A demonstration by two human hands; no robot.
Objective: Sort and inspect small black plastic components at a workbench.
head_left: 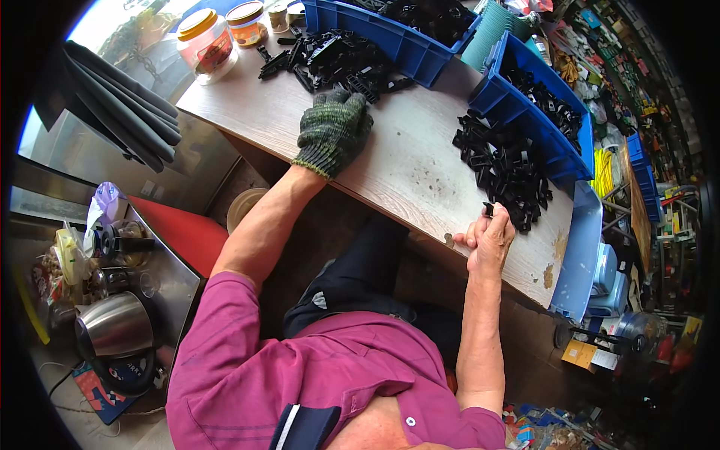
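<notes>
Head view, starting at the fingers: the right hand (490, 238), bare, sits at the near edge of the wooden worktop (409, 161) right of the frame's centre, its fingers (501, 220) curled shut around a small black plastic part (488, 209) that pokes out above them. Just above and touching that spot spreads a heap of black plastic parts (504, 166), running up to a blue bin (541, 112) at upper right that holds more of the same pieces.

The left hand (333, 131), in a green knitted glove, lies palm down on the worktop at upper centre, fingers (339, 98) spread flat and gripping nothing, their tips reaching the lower edge of a second heap of black parts (328, 58). Behind that heap stands another blue bin (390, 37) along the top of the frame.

At upper left, near the worktop's far corner, are a clear jar with an orange lid (205, 44) and a smaller orange-lidded tub (247, 22). Black foam tubes (120, 105) lean at the left. At lower left, a steel kettle (114, 325) rests among clutter on a metal surface.
</notes>
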